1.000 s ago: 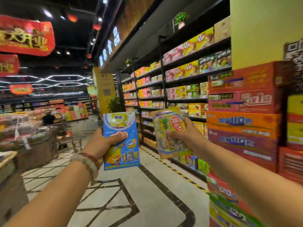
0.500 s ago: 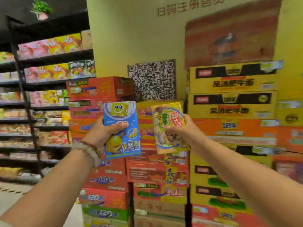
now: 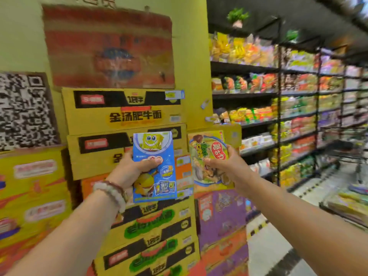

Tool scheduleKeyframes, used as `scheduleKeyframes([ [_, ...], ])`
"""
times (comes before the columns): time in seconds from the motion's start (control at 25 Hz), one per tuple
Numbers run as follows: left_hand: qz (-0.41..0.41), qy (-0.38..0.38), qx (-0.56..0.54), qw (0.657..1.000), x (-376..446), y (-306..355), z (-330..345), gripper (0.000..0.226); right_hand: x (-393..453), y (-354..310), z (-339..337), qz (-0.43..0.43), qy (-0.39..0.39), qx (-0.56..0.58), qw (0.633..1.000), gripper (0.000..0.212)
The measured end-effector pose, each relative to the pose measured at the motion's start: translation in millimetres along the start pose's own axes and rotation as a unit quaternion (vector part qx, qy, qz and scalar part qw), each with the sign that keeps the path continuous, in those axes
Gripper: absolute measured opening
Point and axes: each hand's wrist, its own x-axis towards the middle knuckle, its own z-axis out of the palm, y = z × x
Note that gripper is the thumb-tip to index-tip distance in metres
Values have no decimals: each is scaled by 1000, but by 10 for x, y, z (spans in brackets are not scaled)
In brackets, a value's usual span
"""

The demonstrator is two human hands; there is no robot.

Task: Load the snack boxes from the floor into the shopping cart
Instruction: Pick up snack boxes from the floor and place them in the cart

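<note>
Head view: left hand (image 3: 127,172) grips blue box (image 3: 154,166), right hand (image 3: 223,166) grips green box (image 3: 209,162). Light, stiff cartons likely; mid-edge pinch suffices.

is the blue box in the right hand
No, the blue box is gripped by the left hand, while the right hand holds the green and yellow box.

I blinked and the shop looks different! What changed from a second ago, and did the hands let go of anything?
The view swung to the right: the aisle floor and the shelves that were ahead are gone, and stacked cartons and other shelves now fill it. Nothing was let go. The left hand still holds the blue box upright, the right hand the green box, side by side.
</note>
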Motion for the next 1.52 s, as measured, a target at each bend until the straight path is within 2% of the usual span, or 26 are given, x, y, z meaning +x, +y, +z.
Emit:
scheduleKeyframes([
  [0.08,-15,-55,-14,998,484,-196,409,92,149,33,-458,1,61,-21,998,84],
  [0.12,-17,-84,-21,996,677,-306,632,93,189,63,-690,0,90,-31,995,81],
  [0.28,-20,-194,-44,980,1194,-748,1742,68,122,121,-1704,16,197,-46,979,59],
  [0.44,-44,-294,-83,951,1510,-1164,2878,64,-1,186,-2630,23,283,-69,956,53],
  [0.52,-52,-319,-95,941,1629,-1343,3423,56,-25,248,-3078,24,307,-83,948,52],
  [0.68,-76,-358,-105,925,1914,-1717,4402,60,64,374,-3938,29,352,-92,931,48],
  [0.8,-88,-375,-114,916,2125,-2072,4945,31,190,573,-4479,42,375,-76,923,51],
  [0.88,-103,-381,-111,912,2278,-2316,5231,24,304,771,-4776,59,388,-78,916,52],
  [1.12,-151,-408,-105,894,2979,-3313,6071,58,880,1597,-5621,100,440,-50,891,54],
  [1.2,-175,-416,-105,886,3265,-3649,6356,59,1117,1916,-5890,107,463,-30,879,57],
  [1.4,-235,-448,-81,859,3804,-4388,7030,64,1522,2527,-6519,126,500,37,856,85],
  [1.52,-266,-467,-60,841,3970,-4770,7448,66,1620,2806,-6910,141,527,54,836,76],
])
